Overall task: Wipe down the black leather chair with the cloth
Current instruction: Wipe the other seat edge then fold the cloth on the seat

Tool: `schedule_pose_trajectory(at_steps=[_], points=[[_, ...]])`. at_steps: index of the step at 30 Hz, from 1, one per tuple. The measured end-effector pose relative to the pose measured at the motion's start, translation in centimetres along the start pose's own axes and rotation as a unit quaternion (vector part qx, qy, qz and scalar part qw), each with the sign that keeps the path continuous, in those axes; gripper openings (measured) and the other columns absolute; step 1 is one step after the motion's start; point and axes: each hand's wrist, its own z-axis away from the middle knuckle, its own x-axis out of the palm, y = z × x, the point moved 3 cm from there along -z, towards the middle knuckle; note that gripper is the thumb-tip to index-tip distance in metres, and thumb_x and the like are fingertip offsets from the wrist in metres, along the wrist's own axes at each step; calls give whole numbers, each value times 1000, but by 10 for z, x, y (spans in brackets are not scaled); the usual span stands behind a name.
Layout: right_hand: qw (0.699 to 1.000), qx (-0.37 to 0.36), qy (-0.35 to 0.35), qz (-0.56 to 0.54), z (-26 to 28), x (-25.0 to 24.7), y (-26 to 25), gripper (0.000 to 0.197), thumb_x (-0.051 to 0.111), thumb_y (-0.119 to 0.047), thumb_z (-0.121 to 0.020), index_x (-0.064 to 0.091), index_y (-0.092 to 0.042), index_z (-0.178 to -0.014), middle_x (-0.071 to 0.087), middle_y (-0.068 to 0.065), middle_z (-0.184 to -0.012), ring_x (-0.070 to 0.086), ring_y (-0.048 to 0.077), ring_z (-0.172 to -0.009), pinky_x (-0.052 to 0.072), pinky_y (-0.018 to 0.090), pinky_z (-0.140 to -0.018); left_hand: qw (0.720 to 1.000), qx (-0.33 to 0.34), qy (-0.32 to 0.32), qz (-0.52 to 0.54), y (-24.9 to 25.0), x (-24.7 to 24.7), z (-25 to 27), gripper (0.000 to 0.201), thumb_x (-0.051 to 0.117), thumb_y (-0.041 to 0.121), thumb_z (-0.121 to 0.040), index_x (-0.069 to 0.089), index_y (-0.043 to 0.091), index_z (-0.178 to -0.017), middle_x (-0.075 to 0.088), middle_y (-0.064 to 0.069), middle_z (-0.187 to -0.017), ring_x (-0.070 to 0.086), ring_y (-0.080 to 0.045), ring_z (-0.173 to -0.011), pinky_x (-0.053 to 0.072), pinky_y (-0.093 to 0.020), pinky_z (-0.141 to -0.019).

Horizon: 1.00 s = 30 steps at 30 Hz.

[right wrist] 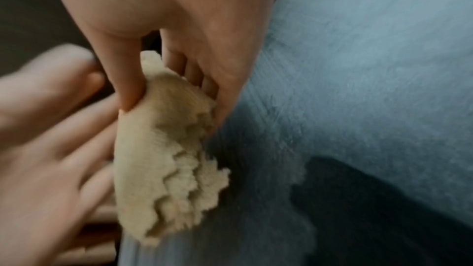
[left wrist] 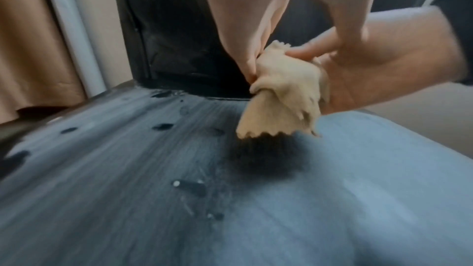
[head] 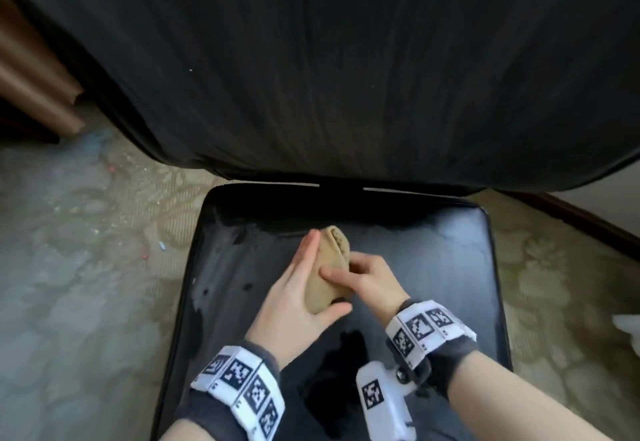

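Note:
The black leather chair seat (head: 433, 267) fills the lower middle of the head view, with a greyish film and darker patches on it. Its backrest (head: 346, 77) rises behind, dark and wrinkled. A folded tan cloth (head: 325, 281) is held just above the seat's middle, between both hands. My left hand (head: 301, 288) lies with straight fingers along the cloth's left side, the thumb under its near end. My right hand (head: 370, 278) pinches the cloth from the right with thumb and fingers. The left wrist view shows the cloth (left wrist: 284, 96) hanging with a frayed edge over the seat (left wrist: 128, 169). In the right wrist view the cloth (right wrist: 158, 159) is gripped by my right hand (right wrist: 179, 17).
Patterned carpet (head: 86, 250) surrounds the chair, with small bits of litter on the left. A brown curtain (head: 31, 87) hangs at the far left. A dark baseboard (head: 581, 222) runs at the right, and something white (head: 627, 326) sits at the right edge.

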Motion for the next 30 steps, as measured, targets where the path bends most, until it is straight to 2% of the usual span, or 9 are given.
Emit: schedule_pose_trajectory(at_steps=[2,5,8,10,14,18,22,28,30], points=[[998,15,-26,-55,-1,-6,-1,10,63,-1,-83,66,-7,-90,66,16,-92,62,27,-87,51,40,-84,993,-53,34,96,-6,-9,-4,95,76,39,-67,20,39,-143,39,27,-134,42,11,-120,38,-15,-100],[995,29,-62,-75,-2,-11,-2,23,63,1,-82,58,-6,-104,62,17,-94,58,30,-89,47,38,-75,985,-103,36,130,-16,-18,-7,36,71,24,-79,58,36,-110,65,11,-112,61,-6,-108,49,-11,-83],[999,15,-49,-11,-2,-14,-1,22,69,-4,-79,52,-10,-92,63,10,-82,62,24,-76,51,34,-67,992,-104,41,60,-20,-20,-7,17,73,20,-76,62,32,-81,70,2,-94,65,-11,-93,53,-16,-77],[998,-15,-11,66,-3,-17,3,28,76,-15,-72,55,-5,-86,65,9,-85,64,27,-83,53,40,-78,990,-104,63,69,-20,-21,-7,19,75,19,-75,60,31,-78,69,0,-91,65,-12,-90,53,-18,-70],[994,-5,11,113,3,-24,6,34,78,-27,-71,66,-1,-90,71,7,-91,67,23,-90,53,37,-88,990,-103,68,70,-18,-20,-7,21,74,19,-77,56,30,-81,65,4,-88,63,-10,-86,49,-18,-71],[988,109,-94,64,8,-15,24,15,64,-19,-86,66,-6,-80,67,9,-72,65,12,-54,56,22,-56,993,-100,59,25,-24,-17,-11,33,73,10,-77,56,36,-86,60,-1,-82,63,-19,-81,53,-31,-75],[950,160,-96,250,12,-11,37,34,59,-29,-89,55,-12,-59,65,8,-65,57,11,-42,47,21,-45,991,-126,23,-30,-35,-12,-11,40,75,6,-74,57,26,-103,57,-3,-98,58,-13,-81,51,-25,-81],[843,80,-22,531,7,-21,-23,24,62,-30,-78,62,-8,-69,72,10,-83,67,28,-77,57,33,-76,992,-88,52,-68,-5,-51,-10,45,74,6,-75,58,16,-116,58,-7,-110,62,-15,-85,47,-27,-83],[842,46,7,537,13,-22,-57,19,65,-23,-77,70,-7,-85,71,11,-88,68,27,-84,56,33,-78,992,-65,92,-58,21,-75,-11,42,72,3,-76,59,14,-114,59,-10,-109,61,-18,-83,46,-29,-82]])
